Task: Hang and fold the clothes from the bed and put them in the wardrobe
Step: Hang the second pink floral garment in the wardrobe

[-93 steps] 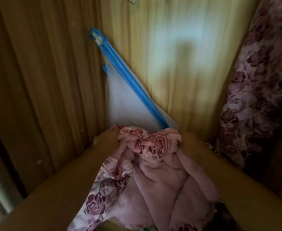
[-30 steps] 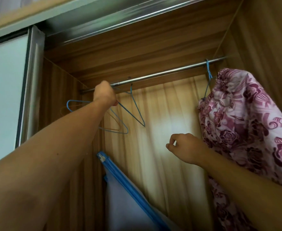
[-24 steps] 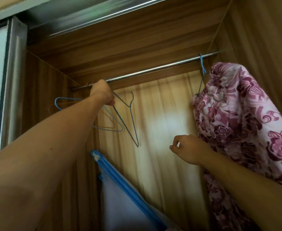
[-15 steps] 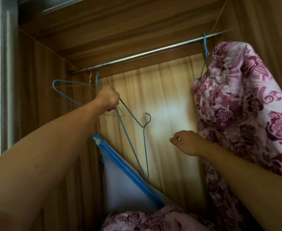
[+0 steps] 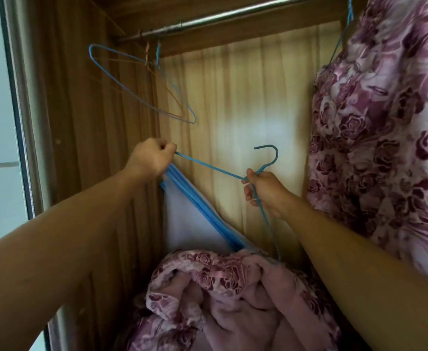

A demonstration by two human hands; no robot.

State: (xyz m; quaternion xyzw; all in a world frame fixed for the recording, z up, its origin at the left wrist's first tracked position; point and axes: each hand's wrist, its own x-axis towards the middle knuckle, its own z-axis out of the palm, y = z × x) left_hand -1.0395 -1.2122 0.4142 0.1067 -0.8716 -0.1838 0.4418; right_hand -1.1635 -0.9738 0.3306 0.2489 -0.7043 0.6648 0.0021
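- Here, inside the wooden wardrobe point(image 5: 94, 127), both hands hold one blue wire hanger point(image 5: 208, 164), clear of the rail point(image 5: 233, 15) and well below it.
- The left hand point(image 5: 154, 158) is clenched round one shoulder end of the hanger, knuckles up.
- The right hand point(image 5: 266, 191) grasps the hanger's neck just under the hook, fingers curled round the wire; the hook stands up above the fist, its opening facing left.
- From the right hand the hanger's other arm runs down to the pink floral bundle point(image 5: 220, 287) — a crumpled garment heaped at the bottom of the wardrobe, between the two forearms.
- A floral garment point(image 5: 385, 122) in the same rose print hangs at the right from a blue hanger hooked on the rail.
- At the rail's left end hang spare hangers point(image 5: 121, 83) — a blue one and a thin orange one, both bare.
- A white panel with a blue edge point(image 5: 190, 224) leans in the back left corner, its lower end behind the bundle.
- A pale sliding door frame point(image 5: 20, 97) runs down the left edge.
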